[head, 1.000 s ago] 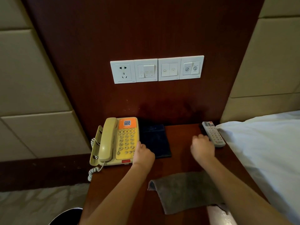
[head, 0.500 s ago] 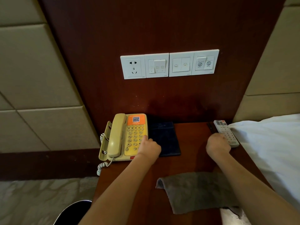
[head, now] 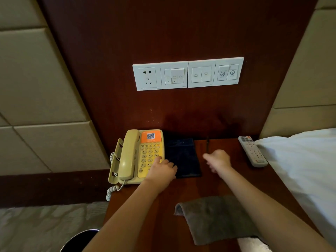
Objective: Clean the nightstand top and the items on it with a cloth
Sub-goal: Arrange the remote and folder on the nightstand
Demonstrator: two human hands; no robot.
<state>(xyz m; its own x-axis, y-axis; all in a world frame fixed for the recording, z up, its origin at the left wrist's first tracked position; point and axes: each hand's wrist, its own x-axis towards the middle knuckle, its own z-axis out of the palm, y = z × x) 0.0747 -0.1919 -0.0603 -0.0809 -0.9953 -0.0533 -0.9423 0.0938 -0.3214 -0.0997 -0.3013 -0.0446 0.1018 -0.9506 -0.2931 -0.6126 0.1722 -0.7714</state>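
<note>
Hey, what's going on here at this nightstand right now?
A person is working at a wooden nightstand, both bare arms stretched out over it. The left hand rests on the keypad edge of a yellow telephone, beside a dark folder. The right hand reaches toward a dark pen; whether it grips the pen is unclear. The grey cloth lies unheld near the front edge, and a remote lies by the bed.

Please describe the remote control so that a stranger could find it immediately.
Look at the dark wooden nightstand under the white wall switches. At its back right edge, beside the white bedding, lies the remote control. It is the only slim, pale grey item with small buttons.
</note>
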